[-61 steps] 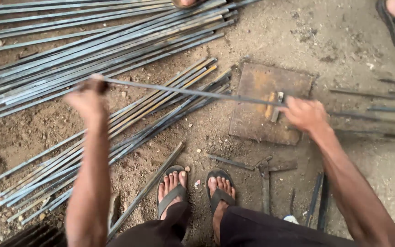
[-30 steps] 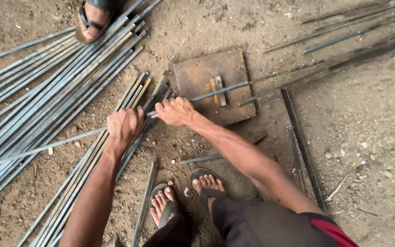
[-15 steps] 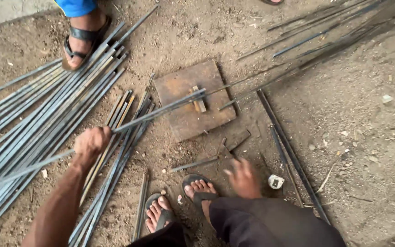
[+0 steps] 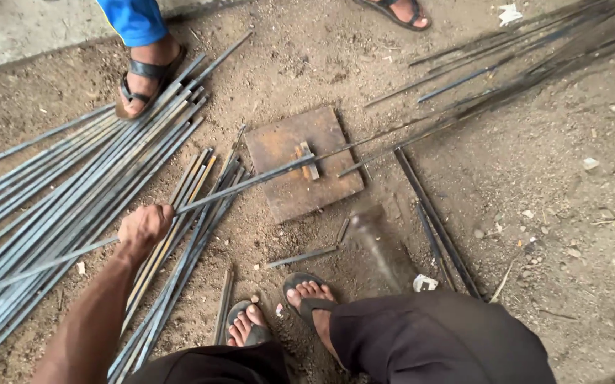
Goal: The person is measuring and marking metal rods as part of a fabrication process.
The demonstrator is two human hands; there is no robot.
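Observation:
My left hand is closed around a long thin steel rod. The rod runs from the lower left up to a rusty square steel plate lying on the dirt, and its far part rests against the raised pegs at the plate's middle. A blurred dark bar-shaped tool shows just below the plate, above my right knee. My right hand is hidden behind that knee.
A thick bundle of long rods lies at the left, and more rods fan out at the upper right. Another person's sandalled foot stands on the bundle. My feet in flip-flops are near short rod pieces.
My right hand let go of the rod, dropped towards the ground by my foot and went out of view. A blurred tool now shows there. My left hand keeps its hold.

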